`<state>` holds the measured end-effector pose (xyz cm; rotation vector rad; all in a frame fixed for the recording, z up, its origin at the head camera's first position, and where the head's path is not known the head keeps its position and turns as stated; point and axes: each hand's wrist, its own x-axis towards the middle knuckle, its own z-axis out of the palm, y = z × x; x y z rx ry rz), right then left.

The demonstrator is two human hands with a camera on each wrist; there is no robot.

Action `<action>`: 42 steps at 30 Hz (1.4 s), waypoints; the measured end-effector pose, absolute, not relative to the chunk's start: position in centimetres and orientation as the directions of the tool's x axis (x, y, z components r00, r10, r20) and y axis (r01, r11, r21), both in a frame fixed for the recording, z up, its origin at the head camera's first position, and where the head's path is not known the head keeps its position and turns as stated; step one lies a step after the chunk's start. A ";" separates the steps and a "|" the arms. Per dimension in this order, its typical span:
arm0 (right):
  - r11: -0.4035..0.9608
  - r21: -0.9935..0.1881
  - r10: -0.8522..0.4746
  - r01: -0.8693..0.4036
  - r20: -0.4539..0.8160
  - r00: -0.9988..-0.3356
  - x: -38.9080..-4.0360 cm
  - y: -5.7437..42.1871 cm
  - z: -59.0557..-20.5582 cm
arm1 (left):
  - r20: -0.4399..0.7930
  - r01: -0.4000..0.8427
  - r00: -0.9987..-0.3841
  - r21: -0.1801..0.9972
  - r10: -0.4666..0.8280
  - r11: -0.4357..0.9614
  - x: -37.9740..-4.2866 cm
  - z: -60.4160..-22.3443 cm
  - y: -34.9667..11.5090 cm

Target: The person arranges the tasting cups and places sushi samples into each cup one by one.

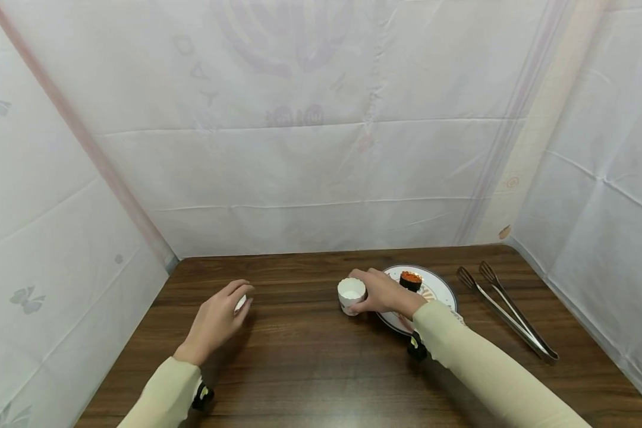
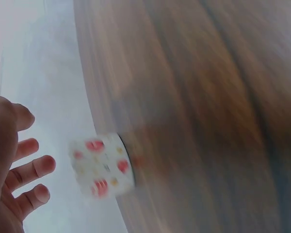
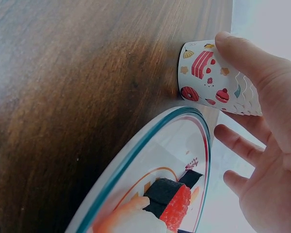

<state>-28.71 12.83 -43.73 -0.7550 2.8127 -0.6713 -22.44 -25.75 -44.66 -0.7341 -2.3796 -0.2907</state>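
My right hand (image 1: 382, 291) holds a white paper baking cup (image 1: 351, 297) at its side, thumb and index finger around it. Cakes and doughnuts are printed on that cup, and its wavy rim faces up. In the right wrist view, the other fingers of the hand (image 3: 276, 126) spread loosely beside the plate (image 3: 136, 145). Over at the left, my left hand (image 1: 216, 315) hovers with relaxed fingers near a second paper baking cup (image 2: 104, 167). This cup stands on the table with a visible gap from the fingers; in the head view the hand hides most of it.
A rimmed plate (image 1: 445, 285) stands under and behind the right forearm. On it sit a roe sushi (image 1: 411, 281) wrapped in seaweed and a sushi with white rice (image 3: 136, 221). Metal tongs (image 1: 513, 315) lie at the right. Cloth walls (image 1: 310, 178) border the wooden table (image 1: 310, 368).
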 end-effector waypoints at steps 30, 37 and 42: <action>0.791 -0.456 -0.475 -0.407 -0.038 -0.879 -28.4 12.8 -43.7 | 0.481 0.757 -0.616 0.144 0.623 0.637 -25.3 -42.5 -10.9; 0.784 -0.442 -0.496 -0.436 -0.023 -0.868 -28.3 12.9 -43.8 | 0.440 0.779 -0.606 0.160 0.662 0.606 -24.9 -42.9 -9.0; 0.789 -0.434 -0.494 -0.435 -0.028 -0.869 -28.1 13.0 -43.7 | 0.420 0.790 -0.599 0.171 0.681 0.589 -24.7 -43.2 -8.2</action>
